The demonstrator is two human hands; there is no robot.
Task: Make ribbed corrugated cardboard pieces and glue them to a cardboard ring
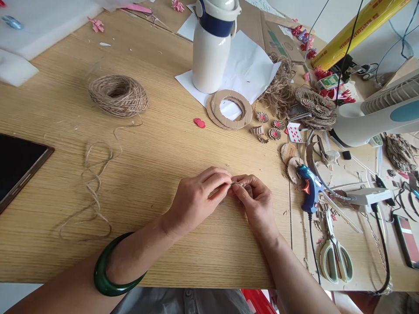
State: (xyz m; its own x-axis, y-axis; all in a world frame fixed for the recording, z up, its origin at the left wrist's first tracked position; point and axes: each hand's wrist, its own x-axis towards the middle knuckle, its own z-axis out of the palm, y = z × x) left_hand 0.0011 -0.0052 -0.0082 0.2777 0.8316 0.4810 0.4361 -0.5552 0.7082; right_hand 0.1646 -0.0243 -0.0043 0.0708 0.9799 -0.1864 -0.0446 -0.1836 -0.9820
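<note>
In front of brown cardboard rings (215, 107), left hand (199, 192) and right hand (257, 199) pinched a small brownish piece (242, 184); light pressure seemed best.

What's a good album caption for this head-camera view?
Left hand and right hand pinch a small piece; twine ball and hot-glue gun lie on either side.

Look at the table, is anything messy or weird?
Yes, two things. Beside the left hand, loose twine lies in tangled loops, while the twine ball above it is wound up. On the right, a playing card lies near little cardboard flowers, which seems odd among craft bits.
</note>
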